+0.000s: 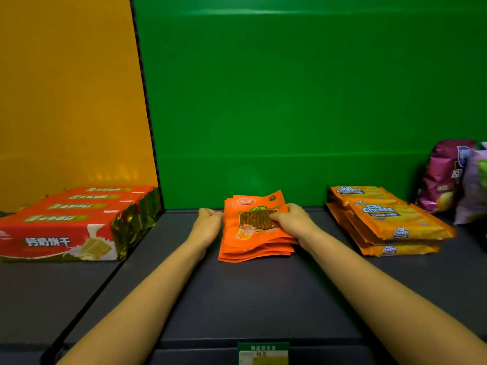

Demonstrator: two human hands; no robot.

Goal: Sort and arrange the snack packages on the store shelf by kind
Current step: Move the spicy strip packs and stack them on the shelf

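- Centrally, a stack of flat orange plastic snack pouches (254,230) is lying on the dark grey shelf board (263,299), against the green back panel (290,101).
- Left hand (208,223) is pressing the stack's left edge; right hand (292,219) is gripping its right side, thumb on top.
- Red biscuit packs (66,227) are sitting left; orange-yellow cheese wafer packs (390,222) are lying stacked right, purple crisp bags (445,177) beyond.

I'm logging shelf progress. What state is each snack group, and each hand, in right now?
Orange flat pouches: one loose stack, edges fanned, lying flat.
Red biscuit packs: lying side by side in a row.
Yellow-orange Cal Cheese wafer packs: stacked, slightly staggered.
Purple chip bags: upright.
Left hand: against the stack's left edge.
Right hand: resting on the top pouch.
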